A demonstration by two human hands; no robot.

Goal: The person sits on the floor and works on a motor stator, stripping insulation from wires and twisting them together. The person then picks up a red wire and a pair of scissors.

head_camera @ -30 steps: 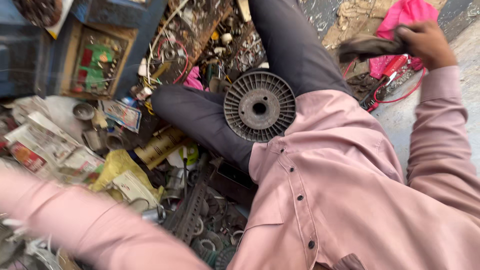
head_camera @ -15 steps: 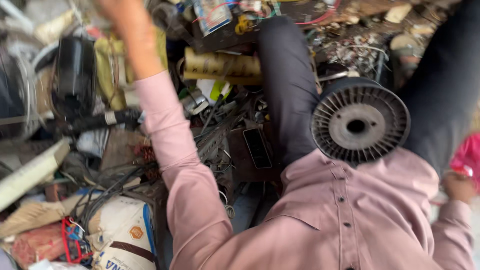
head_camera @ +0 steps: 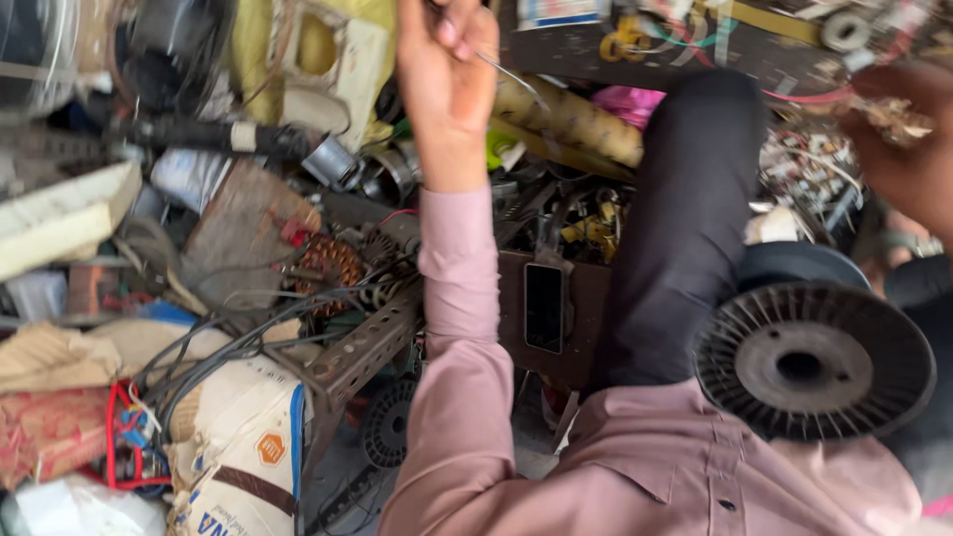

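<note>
Above the scrap heap, the left hand (head_camera: 449,74) pinches a thin wire (head_camera: 511,77); the right hand (head_camera: 908,149) is blurred — its grip cannot be told. Pulled hard, the wire could snag the clutter — the spool (head_camera: 814,362) on the lap may roll.

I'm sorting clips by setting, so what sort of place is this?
Most likely a cluttered scrap or electrical repair workshop. The left hand holds a thin wire above heaps of parts: a copper-wound motor coil, tangled black cables, and a black ribbed spool resting on the person's lap.
</note>
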